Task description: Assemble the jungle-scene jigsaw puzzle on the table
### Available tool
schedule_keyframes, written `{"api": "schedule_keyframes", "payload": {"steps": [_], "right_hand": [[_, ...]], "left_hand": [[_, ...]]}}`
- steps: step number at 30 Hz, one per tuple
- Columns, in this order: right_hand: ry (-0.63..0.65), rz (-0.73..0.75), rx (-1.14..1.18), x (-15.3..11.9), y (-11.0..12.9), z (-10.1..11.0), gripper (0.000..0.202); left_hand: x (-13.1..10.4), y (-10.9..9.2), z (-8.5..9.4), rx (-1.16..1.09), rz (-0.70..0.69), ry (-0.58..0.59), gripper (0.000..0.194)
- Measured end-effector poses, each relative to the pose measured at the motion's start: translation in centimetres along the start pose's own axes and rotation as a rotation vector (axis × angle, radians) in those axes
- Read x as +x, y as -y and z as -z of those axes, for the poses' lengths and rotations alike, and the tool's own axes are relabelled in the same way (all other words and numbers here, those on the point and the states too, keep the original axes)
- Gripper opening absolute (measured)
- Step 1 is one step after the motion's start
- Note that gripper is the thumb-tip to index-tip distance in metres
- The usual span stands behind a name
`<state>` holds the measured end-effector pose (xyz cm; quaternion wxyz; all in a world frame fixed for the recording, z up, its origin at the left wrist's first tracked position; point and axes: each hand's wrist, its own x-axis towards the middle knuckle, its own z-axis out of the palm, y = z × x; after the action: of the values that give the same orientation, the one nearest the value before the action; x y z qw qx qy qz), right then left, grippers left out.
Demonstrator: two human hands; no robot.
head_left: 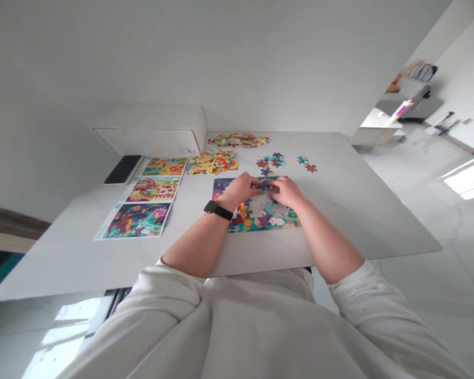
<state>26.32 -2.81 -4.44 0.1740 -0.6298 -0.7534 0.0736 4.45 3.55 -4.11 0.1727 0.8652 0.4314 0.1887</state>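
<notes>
- we take the part-built puzzle [248, 226] as our landmark; it lies flat on the tabletop [351, 210], with a gap in its middle.
- left hand [240, 190]: on the puzzle's far part, fingers bent, thumb and forefinger slightly apart; we cannot tell whether a piece is held.
- right hand [288, 192]: facing it across the puzzle's far part, fingers curled and partly hidden; we cannot confirm any grip.
- we note a black watch [218, 209] on the left wrist, over the puzzle's left side.
- beyond the puzzle: blue and brown loose pieces [276, 160], with a smaller group [308, 164] to their right.
- beyond it and leftward: yellow pieces [213, 162] and, farther back, a mixed heap [239, 139].
- left of it: a three-picture sheet [136, 220], a phone [123, 169] and a white box [154, 139].
</notes>
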Motion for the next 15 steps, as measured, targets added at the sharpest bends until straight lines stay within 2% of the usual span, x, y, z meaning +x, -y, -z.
{"api": "schedule_keyframes", "payload": {"steps": [11, 15], "right_hand": [[-0.019, 0.038, -0.049, -0.4, -0.5, 0.4, 0.038], [0.029, 0.022, -0.069, -0.6, -0.4, 0.7, 0.035]], "left_hand": [[-0.5, -1.0, 0.4, 0.053, -0.004, 0.029, 0.033], [-0.7, -1.5, 0.8, 0.067, -0.01, 0.036, 0.033]]}}
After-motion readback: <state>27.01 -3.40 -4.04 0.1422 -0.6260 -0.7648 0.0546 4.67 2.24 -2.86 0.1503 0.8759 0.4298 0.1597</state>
